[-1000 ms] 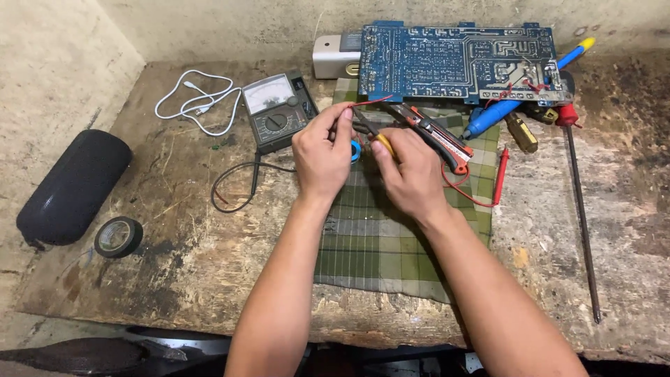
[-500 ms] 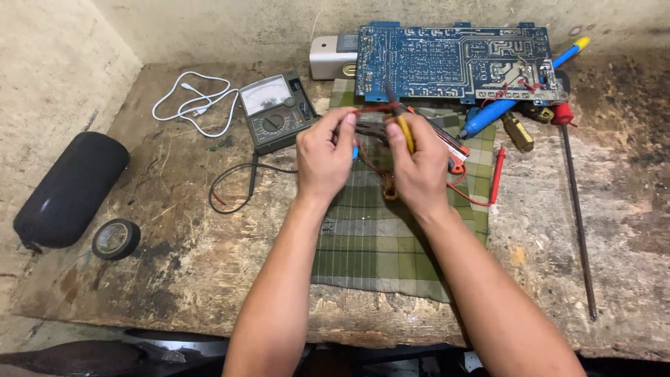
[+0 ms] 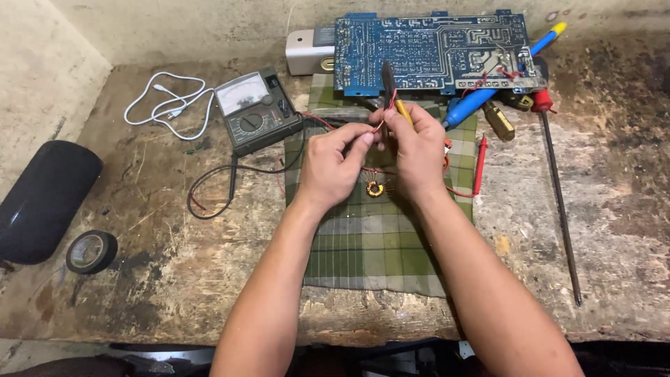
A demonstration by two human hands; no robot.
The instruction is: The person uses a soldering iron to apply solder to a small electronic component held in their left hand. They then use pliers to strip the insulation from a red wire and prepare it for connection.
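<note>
Red wire (image 3: 382,120) pinched between left hand (image 3: 333,166), right hand (image 3: 417,150), above checked cloth (image 3: 370,244)

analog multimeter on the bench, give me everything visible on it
The multimeter is a dark grey-green rectangular case, lying flat and turned at an angle on the worn wooden bench, left of the checked cloth. Its upper half holds a pale needle-dial window, below it a round selector knob. Thin dark and red leads run from its lower edge. Neither hand touches it.
</note>
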